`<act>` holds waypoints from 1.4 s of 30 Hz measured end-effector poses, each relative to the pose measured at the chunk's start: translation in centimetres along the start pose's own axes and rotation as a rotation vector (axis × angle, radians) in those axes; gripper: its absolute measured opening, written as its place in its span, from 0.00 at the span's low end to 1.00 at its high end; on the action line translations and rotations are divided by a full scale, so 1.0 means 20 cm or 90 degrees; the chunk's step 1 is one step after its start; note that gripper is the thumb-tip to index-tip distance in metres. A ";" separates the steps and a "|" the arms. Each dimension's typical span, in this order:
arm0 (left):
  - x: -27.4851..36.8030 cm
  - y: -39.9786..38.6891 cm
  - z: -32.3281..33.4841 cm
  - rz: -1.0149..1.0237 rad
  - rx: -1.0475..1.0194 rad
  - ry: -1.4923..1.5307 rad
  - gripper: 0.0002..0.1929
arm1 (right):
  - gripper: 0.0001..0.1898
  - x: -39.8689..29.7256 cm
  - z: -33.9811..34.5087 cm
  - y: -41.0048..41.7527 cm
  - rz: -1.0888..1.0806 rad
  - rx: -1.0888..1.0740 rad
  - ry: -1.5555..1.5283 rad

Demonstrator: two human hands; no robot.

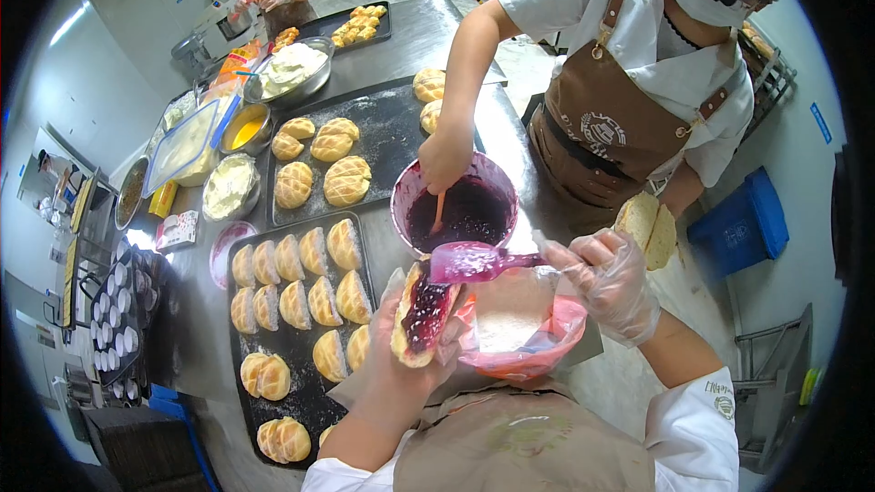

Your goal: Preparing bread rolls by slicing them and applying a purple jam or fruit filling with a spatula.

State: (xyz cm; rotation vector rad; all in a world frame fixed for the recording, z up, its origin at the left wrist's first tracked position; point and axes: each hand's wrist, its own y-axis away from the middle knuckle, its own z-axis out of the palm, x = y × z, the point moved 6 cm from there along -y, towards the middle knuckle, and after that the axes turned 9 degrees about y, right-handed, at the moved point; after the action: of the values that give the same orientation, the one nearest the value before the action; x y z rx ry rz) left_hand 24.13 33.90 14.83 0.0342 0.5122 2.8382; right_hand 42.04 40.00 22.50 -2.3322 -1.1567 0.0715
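Note:
In the gloved palm of my left hand (427, 355) lies a split bun (422, 328), its opening spread with dark purple berry jam. My right hand (605, 280), also in a clear plastic glove, grips the handle of a jam-smeared spatula (472, 263), whose blade rests at the bun's upper end. Just beyond is a bucket of dark jam (468, 212). A bag of white powder (523, 328) stands open between my hands. At my left, rows of halved buns (294, 304) sit on a black baking tray (362, 239).
A co-worker (615, 109) across the corner reaches one hand into the bucket with a spatula and holds an opened bun in the other. A second tray (383, 130) holds whole buns. Bowls of cream (290, 68) and yellow liquid (246, 128) stand behind. Another person works farther back.

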 end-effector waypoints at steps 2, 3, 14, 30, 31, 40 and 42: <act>-0.01 0.03 0.05 -0.003 0.032 -0.023 0.21 | 0.22 0.07 0.02 0.04 0.075 -0.022 -0.044; -0.01 0.04 0.04 0.000 0.034 -0.023 0.21 | 0.22 0.12 0.04 0.06 0.145 -0.043 -0.093; 0.03 0.05 -0.04 0.183 -0.057 -0.249 0.19 | 0.14 -0.08 0.07 0.10 0.349 -0.491 -0.809; -0.18 -0.32 -0.28 -0.010 0.015 -0.844 0.18 | 0.12 0.18 0.05 0.79 0.851 -0.079 -0.924; -0.22 -0.37 -0.24 0.053 -0.102 -1.048 0.19 | 0.12 0.17 0.04 0.84 0.859 -0.077 -0.921; -0.51 -0.66 -0.53 0.101 -0.344 -1.571 0.17 | 0.13 0.20 -0.07 1.06 0.856 0.136 -0.861; -0.54 -0.58 -0.37 0.265 -0.410 -1.508 0.19 | 0.12 0.21 -0.09 1.08 0.867 0.188 -0.824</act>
State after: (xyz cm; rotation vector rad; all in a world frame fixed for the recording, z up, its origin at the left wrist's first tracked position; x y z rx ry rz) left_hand 36.82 39.09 4.08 2.6815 -0.9157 1.1147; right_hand 60.97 31.74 14.41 -2.1942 0.3464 2.1919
